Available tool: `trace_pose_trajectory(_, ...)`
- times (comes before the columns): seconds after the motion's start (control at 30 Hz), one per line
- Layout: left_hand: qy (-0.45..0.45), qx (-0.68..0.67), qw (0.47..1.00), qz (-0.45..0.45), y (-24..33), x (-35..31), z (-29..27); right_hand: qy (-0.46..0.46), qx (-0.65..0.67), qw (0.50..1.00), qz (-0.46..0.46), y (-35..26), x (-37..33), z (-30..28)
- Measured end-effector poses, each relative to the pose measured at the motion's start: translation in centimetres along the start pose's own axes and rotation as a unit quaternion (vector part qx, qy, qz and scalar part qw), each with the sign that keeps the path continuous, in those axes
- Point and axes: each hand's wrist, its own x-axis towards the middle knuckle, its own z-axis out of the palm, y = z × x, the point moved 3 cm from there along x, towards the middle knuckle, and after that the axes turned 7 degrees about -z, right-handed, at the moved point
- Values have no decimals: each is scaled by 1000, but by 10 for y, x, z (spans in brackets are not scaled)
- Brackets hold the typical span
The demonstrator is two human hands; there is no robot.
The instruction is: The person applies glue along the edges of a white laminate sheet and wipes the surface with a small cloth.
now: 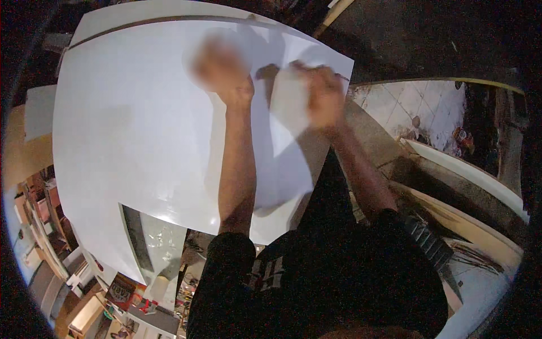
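A large glossy white sheet (pixel 141 113) lies spread over the work surface, with a notch at its near left edge. My left hand (pixel 223 68) is over the far part of this sheet. Its fingers are smeared, so their state and any contents do not show. Near the sheet's right edge my right hand (pixel 326 96) is closed in a fist. Something dark and thin sticks out at its far left side, too blurred to name. Shadows of both hands fall on the white surface.
Wooden boards (pixel 451 214) and a pale panel edge (pixel 468 169) stand at the right, beside a tiled floor area (pixel 412 107). At the lower left are a red tool (pixel 148 306), a dark box (pixel 120 289) and shelves with stacked pieces (pixel 45 212).
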Motion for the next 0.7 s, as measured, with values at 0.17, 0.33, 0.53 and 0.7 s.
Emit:
trace_pose_trajectory(0.17, 71, -208, 975, -38, -16, 9, -8, -114, 57, 990, -66, -41, -7, 30)
trace_pose_trajectory(0.33, 60, -90, 993, -46, 3, 4, -7, 6, -204, 951, 232, 138, -67, -63)
trace_pose_trajectory(0.53, 64, -78, 995, -13, -1, 6, -8, 73, -107, 991, 31, 45, -46, -36)
trace_pose_trajectory(0.7, 63, -91, 994, -24, 1, 5, -8, -81, -126, 988, 36, 19, -4, 5)
